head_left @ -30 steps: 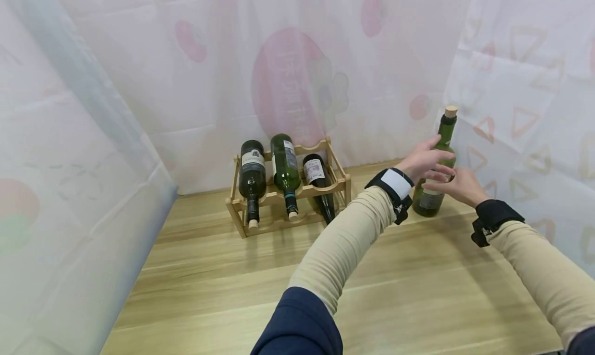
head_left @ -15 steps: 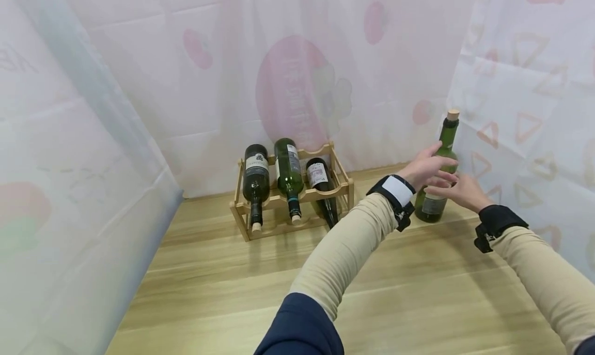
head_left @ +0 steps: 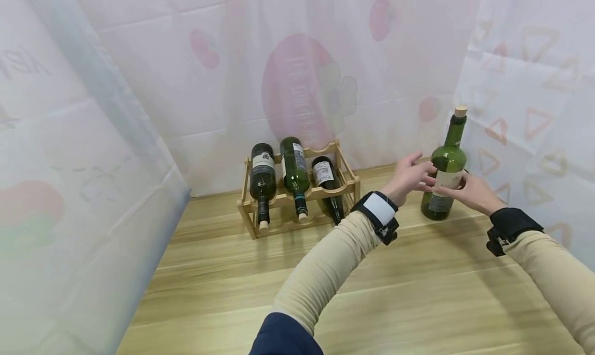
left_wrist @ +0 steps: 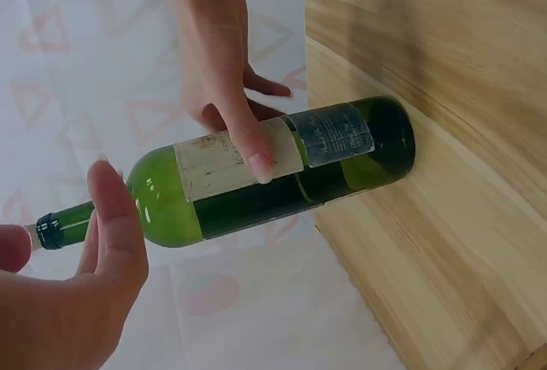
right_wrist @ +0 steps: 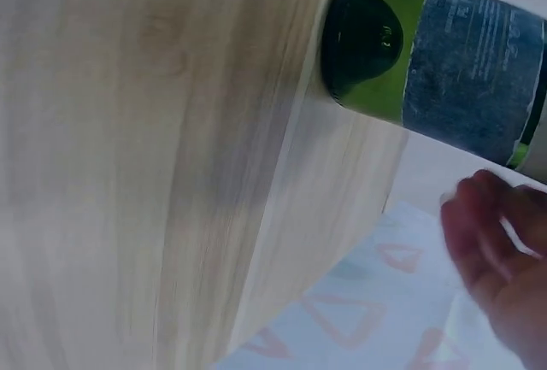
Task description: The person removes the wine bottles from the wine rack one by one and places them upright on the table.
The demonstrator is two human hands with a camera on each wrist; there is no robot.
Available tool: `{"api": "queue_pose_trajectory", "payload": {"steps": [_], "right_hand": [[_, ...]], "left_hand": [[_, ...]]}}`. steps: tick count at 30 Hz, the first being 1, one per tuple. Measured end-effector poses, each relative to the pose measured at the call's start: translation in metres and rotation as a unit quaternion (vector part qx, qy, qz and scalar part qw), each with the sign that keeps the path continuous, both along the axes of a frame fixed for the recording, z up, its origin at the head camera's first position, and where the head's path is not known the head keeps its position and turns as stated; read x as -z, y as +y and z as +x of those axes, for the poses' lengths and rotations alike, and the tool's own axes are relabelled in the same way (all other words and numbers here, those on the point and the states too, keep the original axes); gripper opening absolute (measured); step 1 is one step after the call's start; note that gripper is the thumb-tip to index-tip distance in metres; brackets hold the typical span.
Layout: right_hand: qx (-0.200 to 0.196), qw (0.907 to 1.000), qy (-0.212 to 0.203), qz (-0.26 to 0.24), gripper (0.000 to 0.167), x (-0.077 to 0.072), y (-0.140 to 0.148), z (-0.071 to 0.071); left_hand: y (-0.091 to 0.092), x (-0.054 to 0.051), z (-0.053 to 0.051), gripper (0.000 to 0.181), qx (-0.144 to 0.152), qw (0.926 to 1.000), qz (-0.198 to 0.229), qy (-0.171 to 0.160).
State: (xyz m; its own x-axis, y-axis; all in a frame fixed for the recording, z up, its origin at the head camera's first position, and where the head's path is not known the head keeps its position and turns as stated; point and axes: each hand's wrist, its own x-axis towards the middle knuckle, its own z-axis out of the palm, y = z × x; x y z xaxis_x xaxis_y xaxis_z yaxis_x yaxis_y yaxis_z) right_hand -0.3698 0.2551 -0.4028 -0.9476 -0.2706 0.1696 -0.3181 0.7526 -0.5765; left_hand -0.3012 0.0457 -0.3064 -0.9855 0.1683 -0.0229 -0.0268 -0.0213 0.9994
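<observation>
A green wine bottle (head_left: pixel 448 161) with a cork and a pale label stands upright on the wooden tabletop at the right. To its left is my left hand (head_left: pixel 409 179), fingers spread and apart from the glass. In the left wrist view the left hand (left_wrist: pixel 81 267) overlaps the neck and cork. From the right side, my right hand (head_left: pixel 479 192) lays its thumb across the pale label. Loosely bent fingers of the right hand (right_wrist: pixel 504 250) show beside the bottle (right_wrist: pixel 470 67) in the right wrist view, with a gap between. Part of this hand is hidden.
A wooden bottle rack (head_left: pixel 297 226) stands near the back. Across it lie a dark wine bottle (head_left: pixel 263 176), a green bottle (head_left: pixel 295 171) and a dark bottle with a pale label (head_left: pixel 324 174). Printed cloth (head_left: pixel 223 86) hangs behind and at both sides.
My left hand has drawn left and a little down, away from the bottle, so more of its shoulder and label shows. The right hand stays beside it. The head view has shifted slightly.
</observation>
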Motion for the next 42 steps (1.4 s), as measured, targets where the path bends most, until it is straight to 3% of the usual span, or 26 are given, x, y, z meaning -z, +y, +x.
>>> {"api": "queue_pose_trajectory", "payload": {"steps": [4, 7, 12, 18, 23, 32, 42], "right_hand": [[0.016, 0.9991, 0.026, 0.029, 0.057, 0.000, 0.000, 0.012], [0.029, 0.9972, 0.039, 0.056, 0.057, -0.001, -0.002, 0.021], [0.036, 0.9964, 0.044, 0.064, 0.059, -0.005, -0.007, 0.037], [0.008, 0.9994, 0.033, 0.010, 0.055, -0.010, -0.021, 0.047], [-0.018, 0.9980, -0.008, -0.060, 0.058, -0.007, -0.029, 0.052], [-0.052, 0.9811, -0.074, -0.171, 0.062, -0.006, -0.037, 0.062], [-0.079, 0.9664, -0.098, -0.224, 0.062, -0.008, -0.060, 0.065]], "left_hand": [[-0.011, 0.007, 0.005, 0.052, -0.014, 0.9995, -0.002, 0.030], [-0.018, 0.011, 0.010, 0.049, -0.024, 0.9984, -0.016, 0.049], [-0.029, 0.018, 0.020, 0.046, -0.029, 0.9979, -0.022, 0.053], [-0.047, 0.026, 0.033, 0.043, -0.043, 0.9985, -0.005, 0.034], [-0.061, 0.033, 0.043, 0.042, -0.029, 0.9993, 0.016, 0.016], [-0.077, 0.044, 0.051, 0.040, -0.028, 0.9982, 0.052, 0.007], [-0.093, 0.054, 0.061, 0.040, -0.054, 0.9952, 0.081, -0.006]]}}
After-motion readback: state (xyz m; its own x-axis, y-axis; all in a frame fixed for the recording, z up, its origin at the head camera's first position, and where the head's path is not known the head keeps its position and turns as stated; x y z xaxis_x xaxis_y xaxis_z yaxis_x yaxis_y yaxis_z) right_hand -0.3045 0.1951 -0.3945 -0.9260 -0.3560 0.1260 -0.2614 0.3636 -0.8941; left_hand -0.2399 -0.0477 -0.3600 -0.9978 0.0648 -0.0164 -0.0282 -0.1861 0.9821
